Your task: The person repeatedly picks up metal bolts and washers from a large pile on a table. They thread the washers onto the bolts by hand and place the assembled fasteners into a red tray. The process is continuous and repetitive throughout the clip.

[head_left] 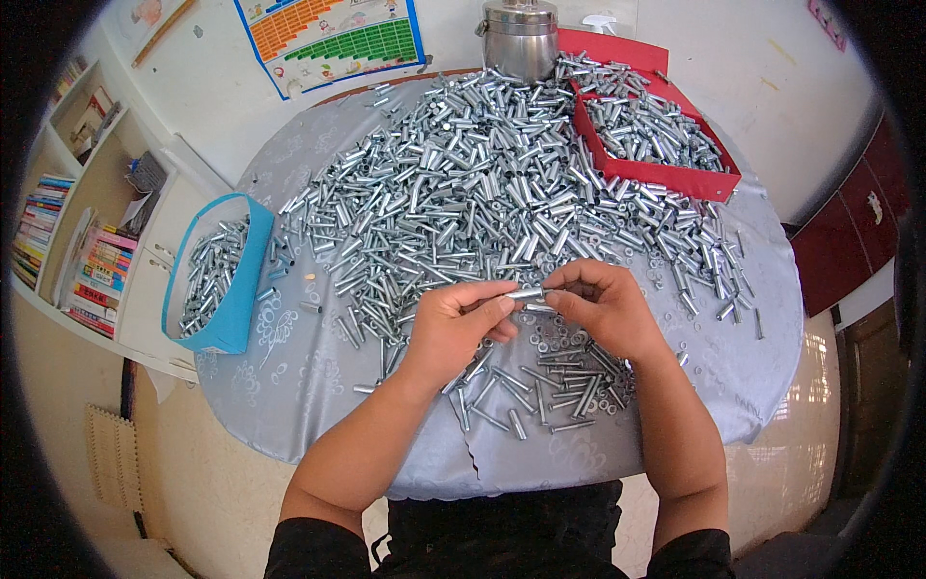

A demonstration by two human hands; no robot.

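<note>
My left hand is closed, thumb and fingers pinching a silvery metal sleeve that lies nearly level over the table. At the sleeve's right end, my right hand has its thumb and forefinger pressed together. Whatever sits between those right fingertips is too small and hidden to name. Just below the fingers shows another shiny metal tube. Between my forearms lie loose bolts, several short sleeves and small washers. Beyond both hands spreads a large heap of metal sleeves and bolts.
A blue bin with metal parts stands at the left of the round, grey-clothed table. An open red box full of parts sits back right, beside a steel pot. Bookshelves line the left wall.
</note>
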